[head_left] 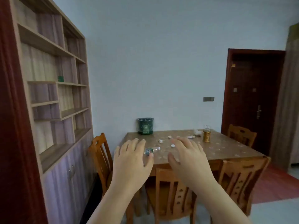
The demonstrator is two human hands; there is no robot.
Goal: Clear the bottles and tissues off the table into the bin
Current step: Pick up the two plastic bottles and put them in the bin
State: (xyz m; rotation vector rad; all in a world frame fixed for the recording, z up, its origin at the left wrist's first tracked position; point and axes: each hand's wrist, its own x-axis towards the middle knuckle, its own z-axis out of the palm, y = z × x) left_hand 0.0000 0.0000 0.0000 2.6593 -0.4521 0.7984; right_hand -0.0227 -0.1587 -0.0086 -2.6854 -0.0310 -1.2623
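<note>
A clear plastic bottle (152, 150) lies on its side near the left front of the wooden table (226, 149). Several crumpled white tissues are scattered further back, one (160, 140) in the middle and a bigger one (197, 132) near the far right. A dark green bin (145, 126) lined with a bag stands at the table's back left. My left hand (131, 160) and my right hand (187, 157) are both raised in front of me, fingers spread, holding nothing. The left hand partly covers the bottle in the picture.
A gold-coloured metal can (206, 135) stands on the table's right part. Wooden chairs stand at the table's left (100, 157), front (168, 191), front right (239, 177) and far right (241, 135). A tall shelf unit (53, 97) fills the left wall, a dark door (252, 97) the right.
</note>
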